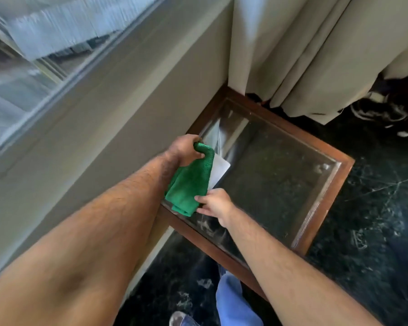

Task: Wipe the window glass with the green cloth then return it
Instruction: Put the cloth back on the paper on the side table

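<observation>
Over the glass worktop [280, 175] in the corner, both hands hold the green cloth [191, 182]. Left hand [185, 149] has its grip clenched on the cloth's top end, fingers curled round a bunched fold, arm reaching in from lower left. Right hand [216, 204] pinches the cloth's lower edge between thumb and fingers, grip closed on it, arm coming from lower right. Cloth hangs folded between the two hands, stretched roughly top to bottom, over the worktop's near-left edge; whether its bottom touches the glass, cannot tell. A white card [219, 170] lies on the glass just behind the cloth, partly hidden by it.

Worktop has a brown wooden frame [323, 208] around a dusty, smeared glass panel, and sits against the beige wall [118, 118] below the window. Window glass [21, 67] is upper left, well apart from the cloth, blurred. Cream curtains [316, 55] hang at upper right, their hems just beyond the worktop's far edge. Shoes [386, 114] sit on the dark marbled floor [375, 231] under the curtains. Blue trouser leg [233, 300] and a shoe toe [180, 318] show at the bottom.
</observation>
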### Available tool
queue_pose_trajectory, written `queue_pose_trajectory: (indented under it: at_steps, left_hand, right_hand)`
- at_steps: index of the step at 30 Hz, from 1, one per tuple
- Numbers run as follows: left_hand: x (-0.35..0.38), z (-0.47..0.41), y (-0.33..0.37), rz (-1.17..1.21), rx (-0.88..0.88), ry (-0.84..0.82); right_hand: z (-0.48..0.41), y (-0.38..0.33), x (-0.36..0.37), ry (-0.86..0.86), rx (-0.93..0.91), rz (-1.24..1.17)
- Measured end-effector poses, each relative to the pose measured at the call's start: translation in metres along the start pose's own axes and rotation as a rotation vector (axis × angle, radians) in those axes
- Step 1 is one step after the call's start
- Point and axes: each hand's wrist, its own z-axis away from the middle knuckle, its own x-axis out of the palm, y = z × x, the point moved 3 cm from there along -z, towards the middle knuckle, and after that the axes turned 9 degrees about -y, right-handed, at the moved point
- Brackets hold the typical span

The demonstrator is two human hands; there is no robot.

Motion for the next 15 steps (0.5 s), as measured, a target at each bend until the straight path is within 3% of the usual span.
queue_pose_trajectory:
  at_steps: [9, 15]
  left_hand:
    - [0.086, -0.080, -0.030, -0.212, 0.050, -0.079]
    - [0.105, -0.077, -0.033, -0.461, 0.064, 0.012]
  right_hand:
    - [-0.091, 0.050, -0.008, 0.041, 0.101, -0.120]
    - [-0.102, 0.032, -0.035, 0.302, -0.028, 0.693]
